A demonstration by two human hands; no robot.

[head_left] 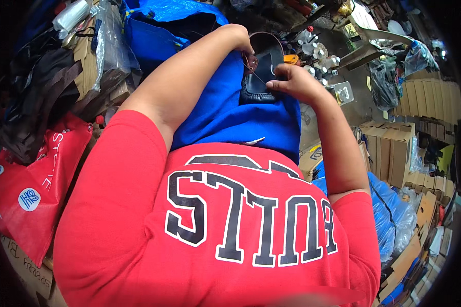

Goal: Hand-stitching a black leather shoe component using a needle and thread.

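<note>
A shoe [261, 66] of black and dark brown leather, with a gathered edge at its near end, rests on my lap over blue shorts. My left hand [239, 38] comes in from the left and holds the brown leather edge at the far side; its fingertips are partly hidden. At the near right of the shoe, my right hand [296, 82] has thumb and forefinger pinched together. A thin dark thread [259, 78] seems to run from the brown leather to this pinch. Behind the right fingers a small orange piece [291, 59] shows.
Several white-capped bottles [315, 53] and a clear container [343, 93] stand on the floor to the right. A blue bag [153, 36] lies far left, a red bag [46, 174] nearer. Cardboard boxes [392, 148] and blue plastic [381, 210] crowd the right side.
</note>
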